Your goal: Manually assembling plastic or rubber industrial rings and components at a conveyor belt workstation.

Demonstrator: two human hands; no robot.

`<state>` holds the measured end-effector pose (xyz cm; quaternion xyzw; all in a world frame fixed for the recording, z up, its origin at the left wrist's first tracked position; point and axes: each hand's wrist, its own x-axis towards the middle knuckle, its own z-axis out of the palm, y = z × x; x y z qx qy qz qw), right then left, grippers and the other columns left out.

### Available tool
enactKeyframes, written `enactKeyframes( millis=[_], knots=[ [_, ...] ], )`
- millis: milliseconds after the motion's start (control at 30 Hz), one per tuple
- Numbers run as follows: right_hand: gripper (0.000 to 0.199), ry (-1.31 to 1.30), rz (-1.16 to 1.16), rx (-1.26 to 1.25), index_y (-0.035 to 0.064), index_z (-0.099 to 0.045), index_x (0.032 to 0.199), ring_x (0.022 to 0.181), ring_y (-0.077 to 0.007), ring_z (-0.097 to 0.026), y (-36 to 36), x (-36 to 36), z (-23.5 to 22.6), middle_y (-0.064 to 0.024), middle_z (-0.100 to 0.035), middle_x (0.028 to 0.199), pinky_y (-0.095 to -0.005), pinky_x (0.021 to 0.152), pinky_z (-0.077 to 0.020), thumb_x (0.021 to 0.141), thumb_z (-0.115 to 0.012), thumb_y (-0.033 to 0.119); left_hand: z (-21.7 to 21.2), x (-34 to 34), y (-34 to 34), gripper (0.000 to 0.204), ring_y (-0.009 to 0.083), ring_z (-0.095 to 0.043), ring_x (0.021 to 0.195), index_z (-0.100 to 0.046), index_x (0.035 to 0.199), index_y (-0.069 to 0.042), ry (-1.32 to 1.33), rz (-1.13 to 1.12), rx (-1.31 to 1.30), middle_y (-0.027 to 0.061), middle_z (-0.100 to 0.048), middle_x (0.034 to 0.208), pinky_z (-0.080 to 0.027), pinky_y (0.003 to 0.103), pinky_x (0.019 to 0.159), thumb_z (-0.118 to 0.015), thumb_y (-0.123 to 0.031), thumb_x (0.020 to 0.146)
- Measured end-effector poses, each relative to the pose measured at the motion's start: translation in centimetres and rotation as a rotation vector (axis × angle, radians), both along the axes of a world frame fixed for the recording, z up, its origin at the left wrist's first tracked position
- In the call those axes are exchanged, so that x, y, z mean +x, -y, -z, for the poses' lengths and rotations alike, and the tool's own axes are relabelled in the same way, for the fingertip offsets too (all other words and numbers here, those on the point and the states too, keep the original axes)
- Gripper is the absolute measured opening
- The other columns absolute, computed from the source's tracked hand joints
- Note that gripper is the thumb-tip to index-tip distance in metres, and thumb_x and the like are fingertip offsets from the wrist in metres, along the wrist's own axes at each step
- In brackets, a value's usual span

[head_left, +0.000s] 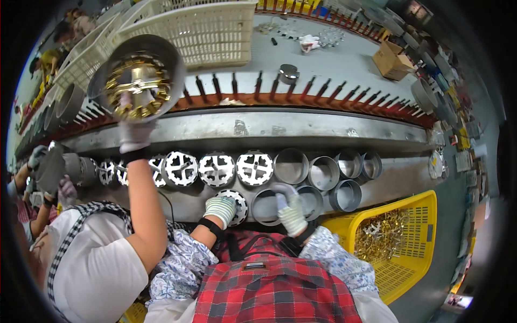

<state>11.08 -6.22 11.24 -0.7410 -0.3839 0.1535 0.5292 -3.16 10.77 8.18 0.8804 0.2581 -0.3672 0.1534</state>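
While I watch from the head view, the scene sorts like this, biggest first.

Workbench point(323, 132): a long grey metal shelf runs across in front of me, with a row of orange-tipped pegs point(301, 91) behind it.
White crate point(215, 32): a perforated plastic basket on the far side; I cannot tell what it holds.
Yellow basket point(414, 253): sits at my lower right, holding a tangle of small brass-coloured fittings point(379, 237).
Co-worker's arm point(142, 199): a person at my left lifts a round housing point(137, 75) with gold parts inside, high over the bench.
Row of cans point(323, 172): open grey cylinders, empty as far as I can see, beside cylinders with white finned inserts point(218, 168).
Right hand point(292, 215): gloved, fingers curled over the rim of a grey can point(269, 204) at the near edge, gripping it.
Left hand point(219, 209): gloved, closed down on a finned insert point(234, 204) just beside that can.
Risk: I judge the can could slide off the near edge if the rim grip slips; the raised housing could knock the crate or drop onto the row.
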Motion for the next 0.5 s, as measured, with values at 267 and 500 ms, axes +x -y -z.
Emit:
enactKeyframes(
  millis=[267, 500],
  knots=[
    [0.022, -0.307, 0.551, 0.218, 0.0025, -0.062, 0.109, 0.098, -0.0187, -0.059, 13.9, 3.4, -5.1, -0.0083, -0.063, 0.105, -0.0330, 0.088, -0.0469, 0.094, -0.052, 0.014, -8.7, -3.5, -1.3, 0.034, 0.0340, -0.066, 0.087, -0.064, 0.112, -0.008, 0.363, 0.015, 0.022, 0.0183, -0.068, 0.095, -0.051, 0.045, 0.074, -0.053, -0.034, 0.092],
    [0.023, -0.404, 0.677, 0.227, -0.0004, -0.057, 0.113, 0.100, -0.0205, -0.062, 21.2, 5.7, -2.4, -0.0110, -0.061, 0.111, -0.0329, 0.091, -0.0497, 0.096, -0.048, 0.013, -12.5, 1.0, -0.2, 0.040, 0.0138, -0.061, 0.074, -0.054, 0.120, -0.001, 1.715, -1.110, -1.006, 0.0018, -0.064, 0.091, -0.050, 0.028, 0.062, -0.060, -0.032, 0.094]
  ],
)
